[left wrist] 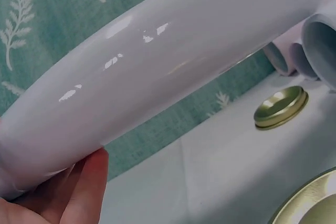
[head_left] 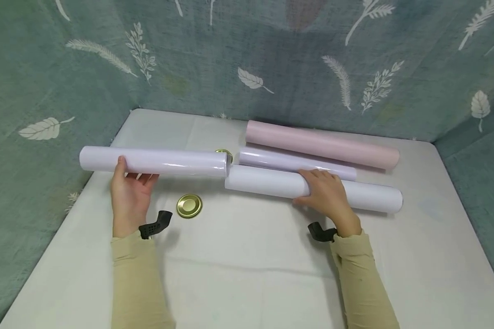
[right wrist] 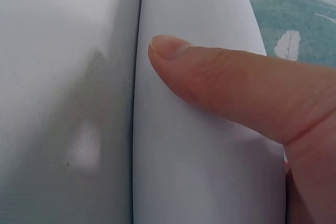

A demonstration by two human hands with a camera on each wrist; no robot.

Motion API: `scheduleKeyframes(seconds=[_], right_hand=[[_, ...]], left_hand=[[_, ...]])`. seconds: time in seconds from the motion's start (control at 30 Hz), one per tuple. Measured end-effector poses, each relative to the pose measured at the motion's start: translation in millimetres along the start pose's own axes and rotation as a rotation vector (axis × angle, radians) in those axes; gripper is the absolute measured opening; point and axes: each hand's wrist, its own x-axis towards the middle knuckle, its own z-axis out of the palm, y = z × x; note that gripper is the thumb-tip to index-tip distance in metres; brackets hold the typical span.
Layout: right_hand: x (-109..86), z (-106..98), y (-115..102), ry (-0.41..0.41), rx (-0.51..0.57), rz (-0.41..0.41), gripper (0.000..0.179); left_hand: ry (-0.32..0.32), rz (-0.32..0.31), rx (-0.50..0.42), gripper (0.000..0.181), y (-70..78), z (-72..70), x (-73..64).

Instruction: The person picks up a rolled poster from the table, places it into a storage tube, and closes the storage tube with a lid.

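Note:
My left hand [head_left: 131, 196] holds a glossy white roll [head_left: 177, 163] near its left part, thumb on the front and fingers underneath. In the left wrist view this glossy roll [left wrist: 157, 61] is raised above the table. My right hand [head_left: 325, 192] grips a matte white roll [head_left: 267, 181] lying on the table, the thumb on its near side. The thumb [right wrist: 220, 80] lies across that matte roll [right wrist: 205, 177] in the right wrist view. In the head view, the glossy roll's right end overlaps the matte roll's left end.
Behind the matte roll lie another glossy pale roll [head_left: 288, 161] and a pink roll [head_left: 321, 143]. A gold lid [head_left: 189, 205] lies flat in front of the glossy roll; a second gold lid [left wrist: 281, 108] is partly hidden in the head view. Leaf-patterned green cloth [head_left: 230, 55] surrounds the white table [head_left: 247, 283].

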Motion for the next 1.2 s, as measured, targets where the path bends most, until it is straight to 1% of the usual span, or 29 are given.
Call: scheduleKeyframes(seconds=[0.1,0.2,0.3,0.4,0.53,0.8,1.0,1.2], right_hand=[[2.1,0,-3,-0.004,-0.011,0.001,0.082],[4.0,0,-6,-0.020,-0.016,0.015,0.084],[5.2,0,-9,-0.034,-0.017,0.033,0.089],[6.3,0,-10,-0.031,-0.027,0.035,0.092],[6.7,0,-10,-0.011,-0.045,0.024,0.090],[7.0,-1,-8,-0.016,-0.029,0.025,0.086],[5.6,0,-4,-0.016,-0.031,0.033,0.086],[4.2,1,-2,-0.004,-0.026,0.034,0.085]], left_hand=[[0.039,0.006,-0.021,0.050,0.6,-1.4,-2.0],[0.084,0.025,-0.043,0.049,1.8,-3.4,-3.6],[0.103,0.040,-0.036,0.048,3.2,-5.8,-4.1],[0.100,0.045,-0.017,0.049,3.5,-7.7,-3.3],[0.096,0.048,0.025,0.051,2.7,-9.5,-1.6],[0.050,0.049,0.058,0.052,0.4,-10.2,1.0],[0.064,0.055,0.066,0.053,-2.5,-8.3,3.1],[0.072,0.055,0.103,0.054,-6.7,-4.8,3.5]])
